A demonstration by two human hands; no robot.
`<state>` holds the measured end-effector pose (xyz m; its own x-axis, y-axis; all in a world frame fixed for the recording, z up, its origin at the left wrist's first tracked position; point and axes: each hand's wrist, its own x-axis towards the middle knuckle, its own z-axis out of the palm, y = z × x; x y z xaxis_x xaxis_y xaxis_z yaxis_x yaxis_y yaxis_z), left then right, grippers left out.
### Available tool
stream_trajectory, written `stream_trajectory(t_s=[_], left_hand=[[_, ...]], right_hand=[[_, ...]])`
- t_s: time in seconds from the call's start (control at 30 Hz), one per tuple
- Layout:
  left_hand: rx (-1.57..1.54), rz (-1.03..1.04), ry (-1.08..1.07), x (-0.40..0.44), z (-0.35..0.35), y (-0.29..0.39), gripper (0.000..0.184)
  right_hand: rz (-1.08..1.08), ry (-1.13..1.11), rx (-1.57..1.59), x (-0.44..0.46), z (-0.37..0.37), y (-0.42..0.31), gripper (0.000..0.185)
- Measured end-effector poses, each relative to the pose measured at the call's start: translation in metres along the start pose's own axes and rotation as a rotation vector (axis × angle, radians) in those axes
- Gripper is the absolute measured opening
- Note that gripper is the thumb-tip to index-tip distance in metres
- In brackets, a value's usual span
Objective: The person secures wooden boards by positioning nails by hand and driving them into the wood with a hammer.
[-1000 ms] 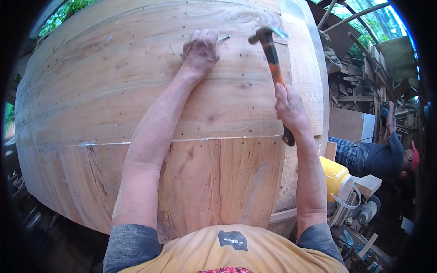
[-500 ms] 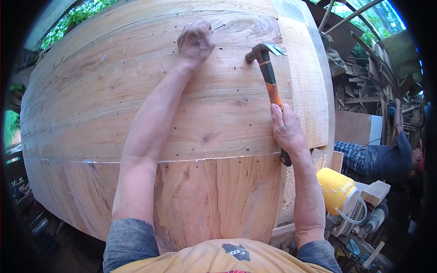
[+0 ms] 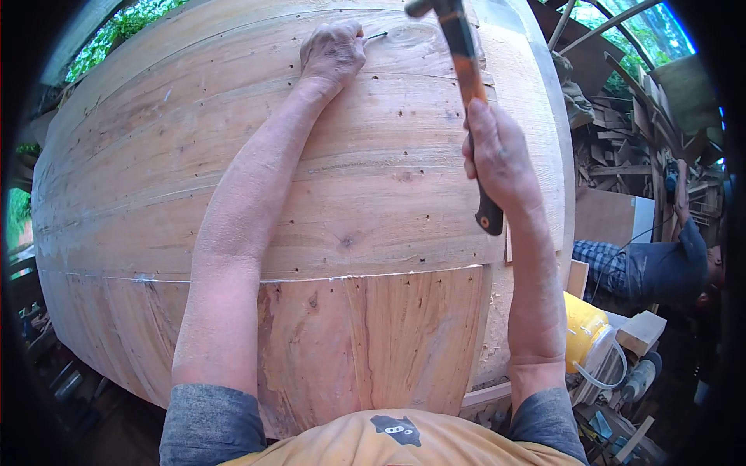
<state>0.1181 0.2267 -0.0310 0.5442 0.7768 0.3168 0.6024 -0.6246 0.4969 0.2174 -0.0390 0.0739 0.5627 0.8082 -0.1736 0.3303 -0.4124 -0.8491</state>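
Observation:
My left hand (image 3: pixel 332 56) is closed on a thin metal nail (image 3: pixel 378 35), whose headed end sticks out to the right of my fingers. It rests against the far part of a broad planked wooden surface (image 3: pixel 342 194). Where the nail's point sits is hidden by my fingers. My right hand (image 3: pixel 501 159) grips a claw hammer (image 3: pixel 465 70) by its orange and black handle. The hammer is raised above the boards, to the right of the nail, and its head is partly cut off at the top edge of the view.
Small dark holes or nail heads dot the planks. At the lower right stands a yellow bucket (image 3: pixel 588 330) beside wood offcuts (image 3: pixel 641 332) and a power tool (image 3: pixel 643 377). Another person (image 3: pixel 660 264) works at the far right, near piled scrap wood (image 3: pixel 618 147).
My right hand has lifted the hammer up and away from the boards, toward the top of the view. My left hand stays at nearly the same place with the nail.

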Motion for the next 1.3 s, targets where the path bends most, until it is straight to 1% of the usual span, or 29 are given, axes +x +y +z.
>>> stream_trajectory(t_s=[0.07, 0.17, 0.23, 0.27, 0.3, 0.33, 0.43, 0.5, 0.57, 0.63, 0.67, 0.7, 0.77, 0.83, 0.87, 0.97, 1.0, 1.13, 1.23, 1.3], left_hand=[[0.024, 0.029, 0.035, 0.000, 0.001, -0.001, 0.019], [0.016, 0.003, -0.007, 0.000, -0.001, 0.001, 0.019], [0.013, 0.022, 0.013, 0.000, 0.000, 0.000, 0.019], [0.012, 0.029, 0.021, 0.000, 0.001, -0.002, 0.019], [0.004, 0.025, 0.029, -0.001, 0.001, -0.001, 0.016], [-0.004, 0.021, 0.038, -0.001, 0.000, 0.001, 0.014], [-0.016, 0.009, 0.036, -0.001, -0.002, 0.002, 0.012], [-0.020, 0.019, 0.041, 0.001, -0.002, 0.002, 0.012], [-0.017, 0.048, 0.054, 0.000, 0.002, -0.001, 0.013], [-0.007, 0.086, 0.074, -0.002, 0.001, 0.001, 0.013], [0.002, 0.099, 0.089, -0.002, 0.001, -0.002, 0.014], [0.004, 0.098, 0.089, -0.005, 0.000, -0.006, 0.014], [-0.007, 0.118, 0.095, -0.001, 0.004, -0.004, 0.014], [-0.041, 0.061, 0.051, -0.001, 0.002, -0.003, 0.013], [-0.056, 0.037, 0.030, 0.000, 0.000, 0.000, 0.013], [0.011, 0.332, 0.112, -0.005, 0.006, -0.001, 0.011], [0.040, 0.514, 0.278, -0.008, 0.009, 0.004, 0.010], [-0.038, 0.112, 0.089, -0.001, 0.003, 0.000, 0.010], [-0.033, 0.038, 0.049, 0.001, 0.004, 0.001, 0.011], [-0.037, 0.093, 0.117, -0.001, 0.005, -0.001, 0.012]], right_hand=[[-0.085, 0.053, 0.030, 0.007, -0.002, -0.018, 0.055], [-0.249, 0.096, 0.033, 0.012, -0.011, -0.046, 0.056], [-0.381, 0.102, 0.063, 0.016, -0.020, -0.060, 0.056], [-0.434, 0.154, 0.031, 0.015, -0.024, -0.069, 0.057], [-0.435, 0.232, 0.073, 0.016, -0.026, -0.078, 0.056], [-0.460, 0.352, 0.109, 0.010, -0.018, -0.100, 0.051], [-0.586, 0.383, 0.119, 0.017, -0.016, -0.095, 0.047], [-0.607, 0.221, 0.113, 0.044, -0.014, -0.056, 0.051], [-0.208, 0.161, -0.209, 0.063, 0.011, -0.017, 0.045], [0.046, -0.075, -0.430, 0.067, 0.018, -0.008, 0.042], [0.127, -0.034, -0.345, 0.069, 0.009, -0.007, 0.044], [0.064, 0.027, -0.129, 0.064, 0.005, -0.008, 0.045], [0.009, 0.112, -0.095, 0.054, -0.008, -0.010, 0.046], [-0.067, 0.111, 0.060, 0.046, -0.022, -0.022, 0.045], [-0.116, 0.128, 0.079, 0.043, -0.025, -0.028, 0.046], [-0.185, 0.112, 0.083, 0.030, -0.031, -0.045, 0.047], [-0.180, 0.094, 0.101, 0.026, -0.029, -0.044, 0.047], [-0.126, 0.033, 0.109, 0.020, -0.013, -0.035, 0.047], [-0.087, -0.004, 0.060, 0.021, -0.004, -0.026, 0.048], [-0.061, -0.021, 0.041, 0.022, -0.002, -0.025, 0.049]])
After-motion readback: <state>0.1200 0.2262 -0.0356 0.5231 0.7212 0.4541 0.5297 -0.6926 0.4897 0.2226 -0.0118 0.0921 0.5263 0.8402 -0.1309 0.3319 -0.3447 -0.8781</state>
